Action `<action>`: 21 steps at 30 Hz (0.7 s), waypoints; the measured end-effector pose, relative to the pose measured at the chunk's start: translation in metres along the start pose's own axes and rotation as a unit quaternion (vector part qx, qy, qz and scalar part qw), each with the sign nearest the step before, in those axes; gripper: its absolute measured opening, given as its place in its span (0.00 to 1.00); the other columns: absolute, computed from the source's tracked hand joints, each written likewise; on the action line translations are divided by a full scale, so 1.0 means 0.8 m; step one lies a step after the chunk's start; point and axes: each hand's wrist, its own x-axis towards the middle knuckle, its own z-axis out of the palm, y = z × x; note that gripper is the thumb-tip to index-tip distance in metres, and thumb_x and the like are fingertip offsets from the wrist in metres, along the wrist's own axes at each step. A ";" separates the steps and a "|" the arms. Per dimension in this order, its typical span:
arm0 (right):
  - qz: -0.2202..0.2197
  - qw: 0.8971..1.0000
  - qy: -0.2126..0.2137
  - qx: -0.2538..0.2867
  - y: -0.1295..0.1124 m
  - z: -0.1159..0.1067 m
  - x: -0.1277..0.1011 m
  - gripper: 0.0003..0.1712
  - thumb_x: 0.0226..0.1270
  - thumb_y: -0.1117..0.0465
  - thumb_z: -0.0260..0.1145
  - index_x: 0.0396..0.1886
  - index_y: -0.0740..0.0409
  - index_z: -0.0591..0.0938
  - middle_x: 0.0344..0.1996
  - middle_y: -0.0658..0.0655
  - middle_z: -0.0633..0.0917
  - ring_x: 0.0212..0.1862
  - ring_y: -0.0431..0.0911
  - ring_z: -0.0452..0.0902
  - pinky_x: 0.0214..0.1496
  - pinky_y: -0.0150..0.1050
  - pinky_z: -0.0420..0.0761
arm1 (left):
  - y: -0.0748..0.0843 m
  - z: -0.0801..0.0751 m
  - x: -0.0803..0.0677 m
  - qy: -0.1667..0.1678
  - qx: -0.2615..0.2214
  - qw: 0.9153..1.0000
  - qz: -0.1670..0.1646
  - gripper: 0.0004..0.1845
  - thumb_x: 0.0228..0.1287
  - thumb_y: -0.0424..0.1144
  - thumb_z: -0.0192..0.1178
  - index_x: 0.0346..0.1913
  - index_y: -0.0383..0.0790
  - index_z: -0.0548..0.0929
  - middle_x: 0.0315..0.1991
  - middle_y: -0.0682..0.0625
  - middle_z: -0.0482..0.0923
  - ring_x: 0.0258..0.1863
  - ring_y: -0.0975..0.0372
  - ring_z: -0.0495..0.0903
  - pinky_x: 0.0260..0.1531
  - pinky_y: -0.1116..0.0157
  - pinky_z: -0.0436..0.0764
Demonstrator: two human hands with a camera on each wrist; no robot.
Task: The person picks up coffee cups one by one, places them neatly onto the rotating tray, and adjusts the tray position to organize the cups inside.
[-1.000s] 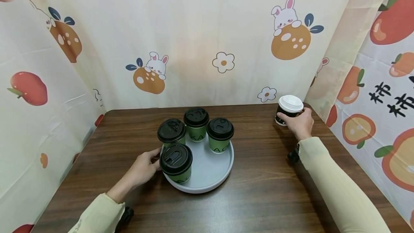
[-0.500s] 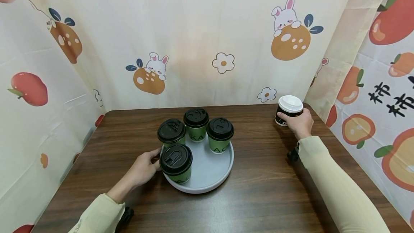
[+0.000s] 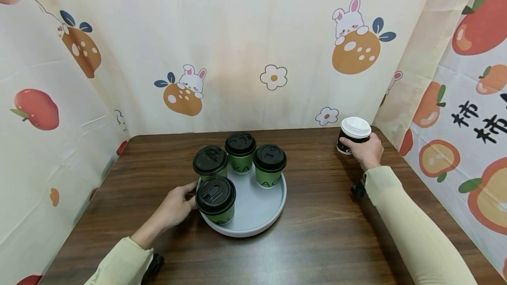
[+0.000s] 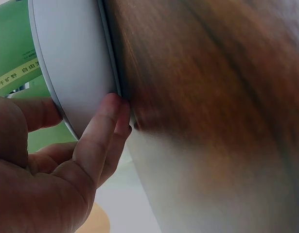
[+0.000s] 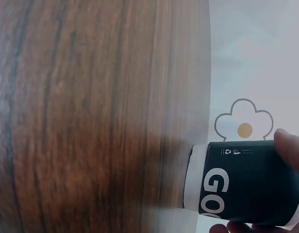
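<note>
At the left rim of a round pale grey tray [image 3: 255,219], my left hand [image 3: 177,206] grips the edge. In the left wrist view, fingertips touch the tray's outer wall [image 4: 74,58] and the thumb lies at the rim. Several green paper cups with black lids stand upright on it; the nearest green cup [image 3: 215,199] is beside my left hand. At the far right of the table, my right hand [image 3: 368,149] holds a black paper cup [image 3: 351,137] with a white lid, thumb on one side and fingers on the other. The cup is upright near the back edge.
The brown wood-grain table [image 3: 317,232] ends at a printed cloth backdrop [image 3: 237,47]. Another printed cloth [image 3: 447,144] rises close beside my right hand, and one more cloth [image 3: 59,166] borders the left side.
</note>
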 end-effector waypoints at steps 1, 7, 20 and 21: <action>0.000 1.000 0.001 0.000 0.000 0.000 0.000 0.57 0.58 0.37 0.75 0.75 0.68 0.63 0.69 0.71 0.70 0.71 0.66 0.62 0.72 0.60 0.65 | 0.000 0.000 0.000 0.001 0.000 1.000 -0.001 0.30 0.78 0.38 0.58 0.75 0.25 0.65 0.56 0.36 0.81 0.47 0.57 0.86 0.41 0.66 0.83; -0.003 1.000 0.011 -0.001 0.002 -0.001 0.000 0.55 0.58 0.38 0.76 0.73 0.69 0.65 0.67 0.72 0.72 0.70 0.65 0.64 0.72 0.59 0.65 | 0.000 0.001 0.001 0.006 0.005 1.000 -0.005 0.30 0.78 0.38 0.58 0.75 0.26 0.65 0.58 0.36 0.80 0.48 0.57 0.85 0.41 0.67 0.83; -0.003 1.000 0.002 0.011 0.005 -0.005 -0.004 0.58 0.58 0.35 0.75 0.74 0.68 0.64 0.69 0.71 0.71 0.71 0.65 0.62 0.72 0.60 0.65 | 0.000 0.000 0.000 0.006 0.010 1.000 -0.006 0.31 0.78 0.38 0.59 0.75 0.25 0.65 0.59 0.36 0.80 0.50 0.56 0.84 0.40 0.66 0.82; -0.003 1.000 0.002 0.012 0.005 -0.005 -0.005 0.58 0.58 0.35 0.75 0.74 0.68 0.64 0.70 0.71 0.70 0.71 0.65 0.62 0.72 0.60 0.65 | 0.001 0.000 0.000 0.006 0.010 1.000 -0.007 0.31 0.78 0.38 0.59 0.75 0.25 0.65 0.58 0.36 0.80 0.50 0.56 0.84 0.40 0.67 0.82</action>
